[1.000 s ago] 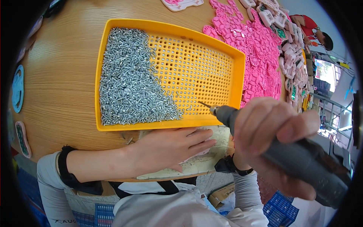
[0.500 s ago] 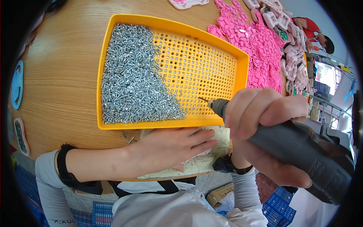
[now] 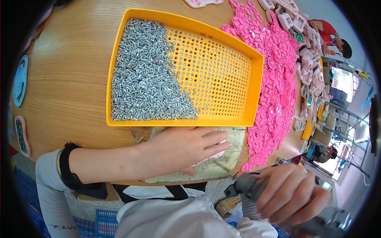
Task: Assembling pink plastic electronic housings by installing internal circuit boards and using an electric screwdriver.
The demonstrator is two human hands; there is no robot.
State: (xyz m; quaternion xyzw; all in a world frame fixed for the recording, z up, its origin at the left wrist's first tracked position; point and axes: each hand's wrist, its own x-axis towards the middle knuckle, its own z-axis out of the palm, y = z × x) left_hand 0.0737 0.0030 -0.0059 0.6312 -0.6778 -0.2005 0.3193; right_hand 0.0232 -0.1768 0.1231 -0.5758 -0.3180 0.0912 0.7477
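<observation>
Our left hand [image 3: 192, 147] lies spread over the part [image 3: 216, 154], probably steadying it; our right hand [image 3: 293, 195] wraps the driver [image 3: 247, 184].

A dark handheld power screwdriver [image 3: 249, 185], blurred, slants below the right end of a yellow tray [image 3: 254, 89], bit angled up-left; a pale pink piece [image 3: 217, 154], mostly covered, lies just below the tray's near edge.
</observation>
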